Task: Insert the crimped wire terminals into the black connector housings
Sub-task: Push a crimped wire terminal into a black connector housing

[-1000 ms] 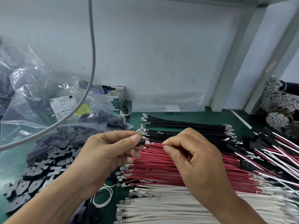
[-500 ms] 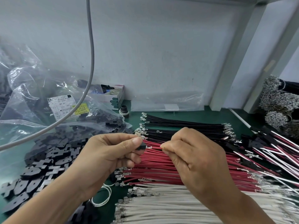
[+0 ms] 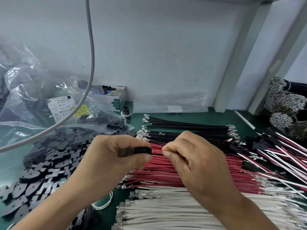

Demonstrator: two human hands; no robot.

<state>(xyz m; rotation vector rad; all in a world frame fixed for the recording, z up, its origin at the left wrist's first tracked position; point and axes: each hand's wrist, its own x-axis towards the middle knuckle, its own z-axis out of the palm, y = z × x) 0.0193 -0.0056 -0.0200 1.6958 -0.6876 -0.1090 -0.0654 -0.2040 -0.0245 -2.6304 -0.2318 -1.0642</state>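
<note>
Reading the white label [image 3: 61,109] on the clear bag [image 3: 31,97] at left: "GP", "500 PCS" and a code starting "MC0202" are legible, the rest too blurred. A yellow sticker [image 3: 81,110] beside it carries handwriting I can't make out.

Hands: left hand [image 3: 114,156] pinches one black connector housing [image 3: 143,150] between thumb and forefinger. Right hand [image 3: 191,156] pinches one wire [image 3: 157,152] just beside the housing's open end; its terminal is hidden, so can't tell how deep it sits. Both are held above the red wires.

On the green bench [image 3: 186,116]: three loose wire lots laid side by side, black wires [image 3: 191,130] farthest, red wires [image 3: 166,173] in the middle, white wires [image 3: 166,211] nearest, too many to count. A pile of black housings [image 3: 43,163] spills from the bag at left. Finished red/white assemblies [image 3: 285,151] lie at right. One small open box [image 3: 114,98] and one black cap [image 3: 126,111] sit at the back wall. One grey cable [image 3: 89,47] hangs in front.
</note>
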